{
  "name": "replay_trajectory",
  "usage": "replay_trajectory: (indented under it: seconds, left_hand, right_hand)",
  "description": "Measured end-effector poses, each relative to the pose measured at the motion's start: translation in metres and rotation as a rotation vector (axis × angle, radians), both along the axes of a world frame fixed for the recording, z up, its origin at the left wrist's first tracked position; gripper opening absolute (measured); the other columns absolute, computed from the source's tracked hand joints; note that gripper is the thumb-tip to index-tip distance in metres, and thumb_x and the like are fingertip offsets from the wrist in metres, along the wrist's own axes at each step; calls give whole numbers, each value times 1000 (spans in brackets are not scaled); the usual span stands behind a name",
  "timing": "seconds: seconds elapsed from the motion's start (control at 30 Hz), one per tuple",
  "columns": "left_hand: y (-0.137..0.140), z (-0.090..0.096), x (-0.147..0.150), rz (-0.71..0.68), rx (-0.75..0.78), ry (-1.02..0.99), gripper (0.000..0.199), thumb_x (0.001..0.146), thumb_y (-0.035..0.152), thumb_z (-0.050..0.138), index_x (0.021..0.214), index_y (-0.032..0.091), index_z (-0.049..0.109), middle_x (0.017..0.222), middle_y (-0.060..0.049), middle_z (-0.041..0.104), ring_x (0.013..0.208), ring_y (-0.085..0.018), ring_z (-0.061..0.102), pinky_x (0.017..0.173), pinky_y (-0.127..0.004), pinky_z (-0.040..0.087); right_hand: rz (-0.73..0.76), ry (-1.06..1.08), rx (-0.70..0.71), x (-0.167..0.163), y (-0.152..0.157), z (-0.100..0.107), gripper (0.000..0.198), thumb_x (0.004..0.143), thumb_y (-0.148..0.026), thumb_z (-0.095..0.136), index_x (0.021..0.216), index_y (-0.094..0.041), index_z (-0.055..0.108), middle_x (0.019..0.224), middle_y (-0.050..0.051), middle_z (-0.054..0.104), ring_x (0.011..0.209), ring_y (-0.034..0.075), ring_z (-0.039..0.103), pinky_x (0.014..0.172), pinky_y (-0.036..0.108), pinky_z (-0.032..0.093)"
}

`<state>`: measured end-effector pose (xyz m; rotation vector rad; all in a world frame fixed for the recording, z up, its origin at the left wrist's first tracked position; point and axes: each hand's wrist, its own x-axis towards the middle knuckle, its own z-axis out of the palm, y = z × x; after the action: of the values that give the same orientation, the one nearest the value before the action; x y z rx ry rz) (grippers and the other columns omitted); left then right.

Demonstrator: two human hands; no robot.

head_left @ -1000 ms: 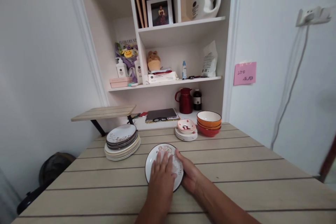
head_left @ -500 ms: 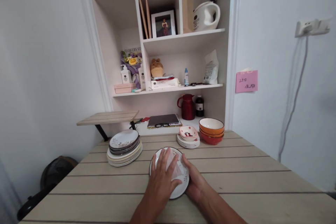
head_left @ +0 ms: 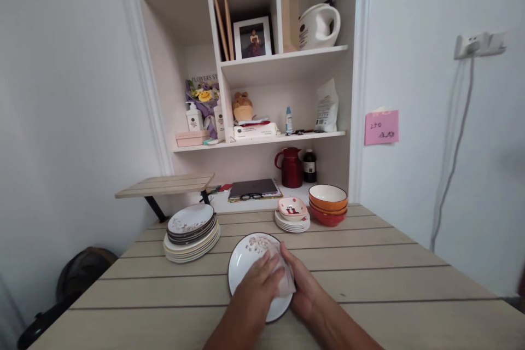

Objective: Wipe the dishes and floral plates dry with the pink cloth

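Just in front of me is a white plate [head_left: 241, 258] with a dark rim and a brown floral print, tilted a little. My right hand [head_left: 302, 284] grips its right edge, thumb on top and fingers mostly hidden below. My left hand [head_left: 259, 284] presses a thin white tissue [head_left: 286, 279] against the right part of the plate's face, fingers bent together over it. Farther off on the left is a stack of plates [head_left: 192, 232], dark-rimmed ones on top of pale-rimmed ones.
Beyond the plate are small dishes [head_left: 292, 216] in a stack and nested orange and red bowls [head_left: 328, 205]. A small raised wooden shelf [head_left: 164, 185] stands at the back left of the slatted table [head_left: 394, 284]. Behind, a red jug [head_left: 291, 168] stands under white shelving [head_left: 287, 57].
My left hand has gone from spread flat over the plate's middle to bent fingers, bunching the tissue at the right side. The plate has tilted slightly; the floral print shows more.
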<state>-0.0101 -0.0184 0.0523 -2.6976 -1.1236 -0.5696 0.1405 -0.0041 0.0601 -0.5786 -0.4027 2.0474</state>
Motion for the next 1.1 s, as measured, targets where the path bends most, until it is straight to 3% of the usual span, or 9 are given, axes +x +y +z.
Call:
replay_trajectory:
  seconds: [0.1, 0.23, 0.37, 0.53, 0.83, 1.1]
  left_hand:
    - [5, 11, 2, 24, 68, 78, 53, 92, 13, 44, 142, 32, 40, 148, 2, 44, 138, -15, 36, 117, -44, 27]
    - [10, 14, -3, 118, 208, 92, 49, 96, 20, 39, 144, 31, 36, 149, 2, 41, 139, -16, 35, 118, -48, 25]
    - [11, 0, -14, 228, 322, 73, 49, 94, 16, 42, 142, 25, 40, 147, -2, 46, 138, -17, 37, 115, -45, 31]
    - [7, -31, -20, 286, 379, 19, 64, 83, 2, 44, 144, 20, 35, 148, -5, 44, 137, -20, 38, 108, -41, 43]
    - [21, -63, -24, 315, 253, 21, 87, 69, -2, 54, 148, 22, 28, 151, -7, 39, 137, -27, 38, 105, -44, 47]
    - [33, -82, -29, 299, 203, -27, 92, 70, 1, 59, 151, 23, 21, 154, -8, 32, 139, -30, 34, 106, -47, 45]
  right_hand:
    - [10, 1, 26, -2, -2, 1, 61, 78, -57, 63, 115, -8, 65, 97, 17, 76, 82, 26, 72, 89, 40, 49]
    - [7, 108, 75, -3, -2, 1, 56, 83, -52, 59, 117, -8, 65, 103, 17, 75, 95, 26, 71, 96, 38, 46]
    - [10, 115, 79, -1, 2, -1, 56, 85, -52, 54, 115, -7, 66, 100, 17, 76, 100, 28, 70, 100, 41, 43]
    - [-52, 90, 58, 0, 3, 0, 57, 83, -53, 57, 118, -9, 65, 103, 17, 75, 104, 29, 68, 102, 45, 42]
    - [-26, 75, 102, -2, 7, -12, 56, 82, -52, 59, 115, -8, 67, 101, 17, 76, 103, 30, 69, 100, 44, 45]
    - [55, 61, 85, -2, 11, -15, 60, 83, -55, 57, 115, -5, 66, 101, 20, 75, 100, 30, 69, 98, 44, 46]
